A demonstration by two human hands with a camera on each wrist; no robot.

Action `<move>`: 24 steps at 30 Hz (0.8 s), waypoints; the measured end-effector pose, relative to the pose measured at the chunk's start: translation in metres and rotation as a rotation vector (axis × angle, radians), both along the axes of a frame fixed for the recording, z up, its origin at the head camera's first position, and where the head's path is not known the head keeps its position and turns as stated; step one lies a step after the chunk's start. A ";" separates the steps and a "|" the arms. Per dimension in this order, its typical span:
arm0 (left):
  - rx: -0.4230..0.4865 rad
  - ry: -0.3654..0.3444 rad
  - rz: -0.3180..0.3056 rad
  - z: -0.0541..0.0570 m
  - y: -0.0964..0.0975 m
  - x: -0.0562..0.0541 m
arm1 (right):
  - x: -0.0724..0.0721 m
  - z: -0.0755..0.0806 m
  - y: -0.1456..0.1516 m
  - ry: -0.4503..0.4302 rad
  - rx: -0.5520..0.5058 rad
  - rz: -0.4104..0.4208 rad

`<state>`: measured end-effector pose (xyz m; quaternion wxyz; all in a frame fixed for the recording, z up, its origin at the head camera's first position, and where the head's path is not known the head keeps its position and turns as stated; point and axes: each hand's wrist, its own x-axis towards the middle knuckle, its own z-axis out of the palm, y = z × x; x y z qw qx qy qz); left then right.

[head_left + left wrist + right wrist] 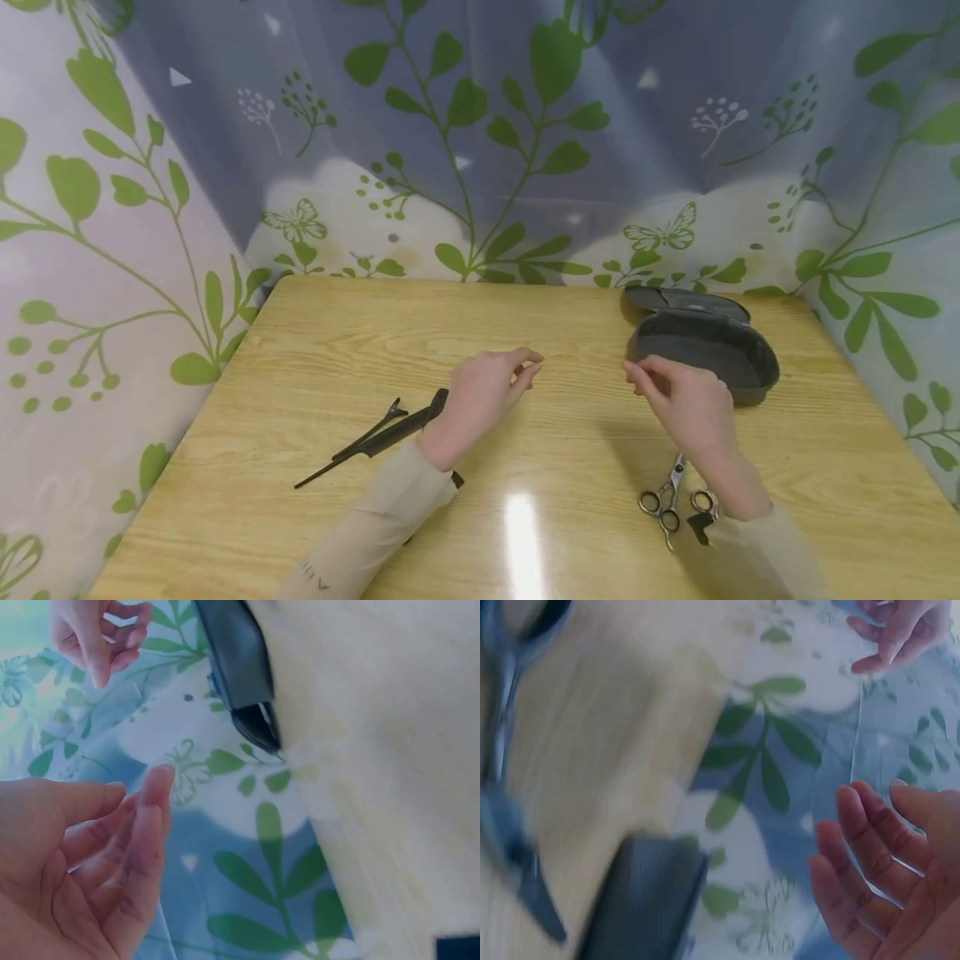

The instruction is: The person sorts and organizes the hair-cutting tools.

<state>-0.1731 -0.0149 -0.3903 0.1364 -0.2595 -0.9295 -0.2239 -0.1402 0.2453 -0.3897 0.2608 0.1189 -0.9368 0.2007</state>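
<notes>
My left hand (476, 400) is held above the middle of the table, fingers loosely bent with nothing between them. Under its wrist side lies a black rat-tail comb (401, 431), and a slim black hair clip (393, 410) rests alongside. Across from it my right hand (693, 408) hovers, also holding nothing, its fingers relaxed in the right wrist view. Below that hand is a pair of metal scissors (677, 475). A second ringed handle (693, 502) shows partly behind the right wrist. The dark case (761, 387) stands with its lid (701, 304) raised, just beyond the right hand.
The wooden table (360, 333) ends at a leaf-patterned curtain (480, 208), which hangs behind it and on both sides. A bright light reflection (525, 542) lies on the tabletop near the front.
</notes>
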 end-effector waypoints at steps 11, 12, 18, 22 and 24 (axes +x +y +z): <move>0.151 -0.162 -0.121 0.015 0.060 -0.032 | -0.010 0.008 0.078 -0.133 -0.044 -0.222; 0.151 -0.173 -0.120 0.014 0.066 -0.035 | -0.012 0.008 0.086 -0.180 -0.048 -0.244; 0.149 -0.240 -0.115 0.000 0.098 -0.050 | -0.030 0.003 0.131 -0.353 -0.045 -0.311; 0.118 -0.305 -0.091 -0.011 0.118 -0.058 | -0.041 0.000 0.151 -0.464 -0.026 -0.312; 0.105 -0.345 -0.088 -0.015 0.127 -0.061 | -0.045 -0.002 0.157 -0.523 -0.033 -0.323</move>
